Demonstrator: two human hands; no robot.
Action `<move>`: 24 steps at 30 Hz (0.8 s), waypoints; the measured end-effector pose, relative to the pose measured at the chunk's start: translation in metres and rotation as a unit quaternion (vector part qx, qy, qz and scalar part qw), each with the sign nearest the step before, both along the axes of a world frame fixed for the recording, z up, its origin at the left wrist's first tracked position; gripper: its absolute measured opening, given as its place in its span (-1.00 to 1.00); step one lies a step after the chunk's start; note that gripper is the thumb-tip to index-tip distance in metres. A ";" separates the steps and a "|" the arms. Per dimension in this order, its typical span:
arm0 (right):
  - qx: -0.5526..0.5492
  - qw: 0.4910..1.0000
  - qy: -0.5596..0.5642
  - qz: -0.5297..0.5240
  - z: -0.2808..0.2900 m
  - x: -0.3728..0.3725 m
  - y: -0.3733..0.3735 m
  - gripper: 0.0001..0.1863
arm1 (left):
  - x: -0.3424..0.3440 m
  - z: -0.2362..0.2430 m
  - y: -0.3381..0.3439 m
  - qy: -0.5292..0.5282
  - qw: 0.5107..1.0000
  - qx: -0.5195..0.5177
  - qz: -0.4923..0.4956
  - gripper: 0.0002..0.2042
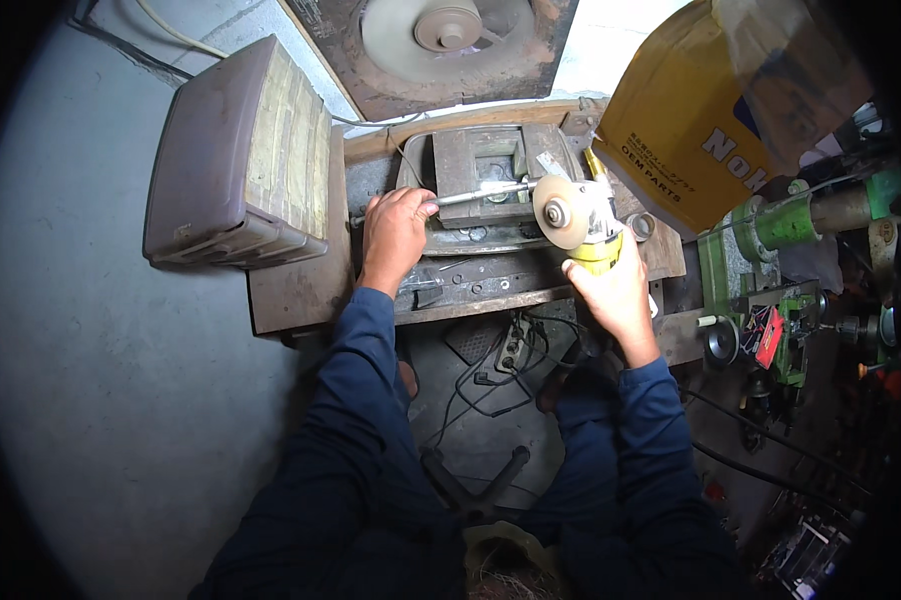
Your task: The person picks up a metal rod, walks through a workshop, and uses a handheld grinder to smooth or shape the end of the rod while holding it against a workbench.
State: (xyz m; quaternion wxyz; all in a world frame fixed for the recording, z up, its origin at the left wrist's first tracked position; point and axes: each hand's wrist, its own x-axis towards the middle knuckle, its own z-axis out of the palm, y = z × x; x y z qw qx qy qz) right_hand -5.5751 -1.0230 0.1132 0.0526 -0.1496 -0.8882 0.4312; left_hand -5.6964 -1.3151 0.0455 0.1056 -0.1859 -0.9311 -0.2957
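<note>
My left hand [395,232] is closed around one end of a thin metal rod [486,190]. The rod lies across a worn metal-and-wood block [457,165] on a small wooden bench, its far end close to a grinding disc [561,212]. That disc sits on a yellow angle grinder [598,252], gripped by my right hand [616,295] with the thumb along its body. Whether the disc touches the rod, or is spinning, I cannot tell. Small rings and loose bits lie in the tray [491,285] at the bench's front edge.
A grey drawer cabinet [206,165] stands on the bench's left. A fan [451,35] is set in the wall behind. A yellow bag [681,120] hangs at the right, above a green machine [771,225]. A power strip [514,345] with tangled cables lies below.
</note>
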 end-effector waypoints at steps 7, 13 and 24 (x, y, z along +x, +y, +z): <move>0.004 1.000 0.016 0.008 -0.004 0.000 0.001 -0.32 | 0.001 0.006 0.005 -0.001 1.000 0.005 -0.003 -0.82; 0.018 0.999 0.014 0.034 -0.028 -0.003 0.006 -0.27 | 0.012 0.010 0.022 -0.004 1.000 0.006 -0.015 -0.83; 0.053 0.996 -0.031 0.060 -0.029 -0.015 0.002 -0.33 | 0.025 -0.001 0.041 0.003 1.000 -0.005 -0.028 -0.83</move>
